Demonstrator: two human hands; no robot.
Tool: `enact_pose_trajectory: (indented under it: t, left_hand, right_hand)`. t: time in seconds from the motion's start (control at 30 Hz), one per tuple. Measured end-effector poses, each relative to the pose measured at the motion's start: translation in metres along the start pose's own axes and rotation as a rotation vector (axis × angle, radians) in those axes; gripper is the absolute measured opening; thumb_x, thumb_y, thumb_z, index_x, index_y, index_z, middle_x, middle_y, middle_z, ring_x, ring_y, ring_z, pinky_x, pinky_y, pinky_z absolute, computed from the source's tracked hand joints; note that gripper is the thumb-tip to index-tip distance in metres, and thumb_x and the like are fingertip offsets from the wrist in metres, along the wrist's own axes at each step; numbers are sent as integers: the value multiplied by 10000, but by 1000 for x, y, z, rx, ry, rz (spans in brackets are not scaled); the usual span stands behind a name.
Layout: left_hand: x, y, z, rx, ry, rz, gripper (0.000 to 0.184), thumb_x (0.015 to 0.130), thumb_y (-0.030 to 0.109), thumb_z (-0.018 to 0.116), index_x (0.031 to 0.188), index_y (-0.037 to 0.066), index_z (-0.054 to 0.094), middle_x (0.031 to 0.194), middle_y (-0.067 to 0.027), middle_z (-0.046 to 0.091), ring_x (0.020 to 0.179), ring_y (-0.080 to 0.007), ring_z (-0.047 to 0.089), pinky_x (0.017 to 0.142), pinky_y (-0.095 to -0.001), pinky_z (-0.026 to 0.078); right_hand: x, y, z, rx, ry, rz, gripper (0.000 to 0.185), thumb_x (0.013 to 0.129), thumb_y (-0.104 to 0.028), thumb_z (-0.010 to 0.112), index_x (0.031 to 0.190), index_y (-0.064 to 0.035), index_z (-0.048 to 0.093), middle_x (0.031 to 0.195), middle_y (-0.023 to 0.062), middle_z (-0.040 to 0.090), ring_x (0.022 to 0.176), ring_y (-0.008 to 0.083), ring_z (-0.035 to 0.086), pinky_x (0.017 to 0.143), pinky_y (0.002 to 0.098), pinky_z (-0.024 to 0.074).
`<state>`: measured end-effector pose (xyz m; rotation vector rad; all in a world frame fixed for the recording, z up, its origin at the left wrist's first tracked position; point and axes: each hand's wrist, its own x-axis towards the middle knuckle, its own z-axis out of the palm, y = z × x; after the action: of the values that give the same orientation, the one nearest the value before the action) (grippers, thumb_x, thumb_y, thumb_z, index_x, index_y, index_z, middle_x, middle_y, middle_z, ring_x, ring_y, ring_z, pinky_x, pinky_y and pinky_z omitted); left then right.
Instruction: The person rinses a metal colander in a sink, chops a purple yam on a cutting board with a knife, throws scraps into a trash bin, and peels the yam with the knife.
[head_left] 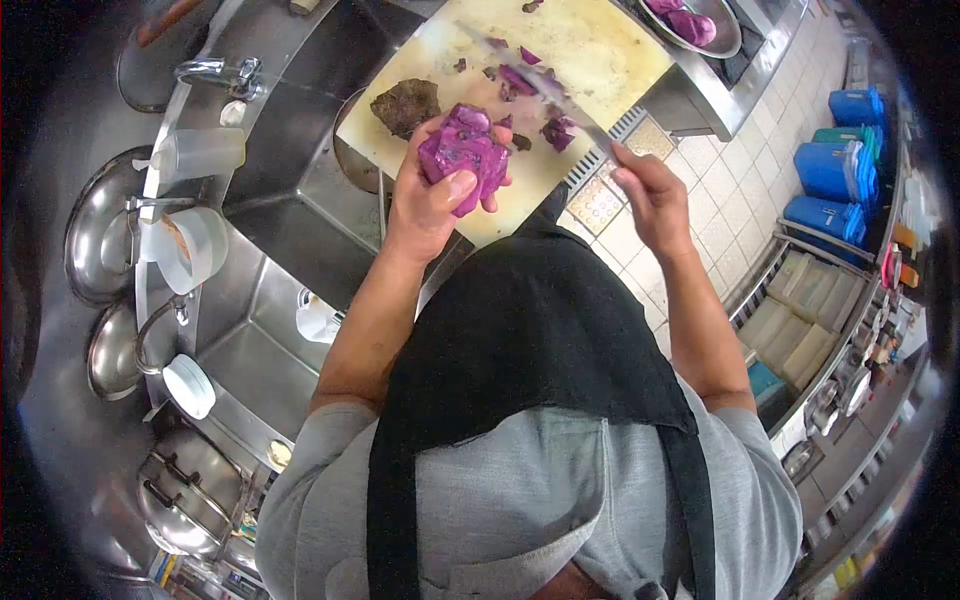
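Note:
A peeled purple yam (465, 155) with bright, uneven cut sides rests in my left hand (425, 195), my thumb pressed on its near face. The handle of a long knife (575, 108) is gripped in my right hand (655, 195). Its blade points away to the upper left, over the yellowed cutting board (620, 50), and looks slightly blurred. Purple and brown peelings (558, 132) are scattered on the board beneath the blade. A rough brown unpeeled yam piece (405, 107) lies at the board's left side, just beyond my left hand.
A metal bowl (733, 40) with purple yam pieces (690, 27) stands at the upper right. Steel sink basins (285, 310) with a faucet (210, 70) lie to the left, lined by plastic containers (200, 155). Blue bins (835, 170) are along the right.

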<state>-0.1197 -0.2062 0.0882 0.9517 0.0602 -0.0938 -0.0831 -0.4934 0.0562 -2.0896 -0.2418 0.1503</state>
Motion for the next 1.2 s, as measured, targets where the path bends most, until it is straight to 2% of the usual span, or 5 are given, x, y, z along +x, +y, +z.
enact_pose_trajectory:
  t: [0.2,0.53,0.73,0.8,1.2]
  left_hand:
    - [1,-7,-6,117,-2,-25,624,846,223,672,1358,14,384,1167,-221,598,970,-359,685,656,-369,591]
    - [-5,-1,-6,155,23,-19,449,814,71,677,1204,20,460,1034,-152,628,884,-225,665,682,-352,588]
    - [-8,2,-15,1,-63,67,512,853,147,670,1294,24,440,1137,-153,596,896,-278,677,669,-392,595]
    - [1,0,-11,-71,7,36,590,901,326,663,1353,55,397,1129,-159,593,967,-401,673,642,-385,588]
    - [7,-16,2,-210,209,-150,511,1028,497,307,1316,117,489,1131,-123,653,930,-273,683,598,-387,552]
  right_hand:
    - [2,-55,-11,133,-146,-45,276,919,-167,682,1145,-9,697,848,134,667,747,214,617,716,326,498]
    - [9,-66,-6,45,-227,-260,295,912,-219,689,1132,-24,705,764,139,633,709,252,606,667,350,485]
    - [-2,-8,-10,62,-181,215,302,947,-223,663,1170,-21,695,929,131,709,856,187,654,799,306,514]
    - [-4,-8,-13,80,-197,303,301,954,-221,659,1180,-25,693,990,123,714,904,158,645,837,302,513]
    - [-2,-73,-5,-6,-187,-262,314,864,-211,738,1130,-48,707,762,128,599,658,264,578,606,356,463]
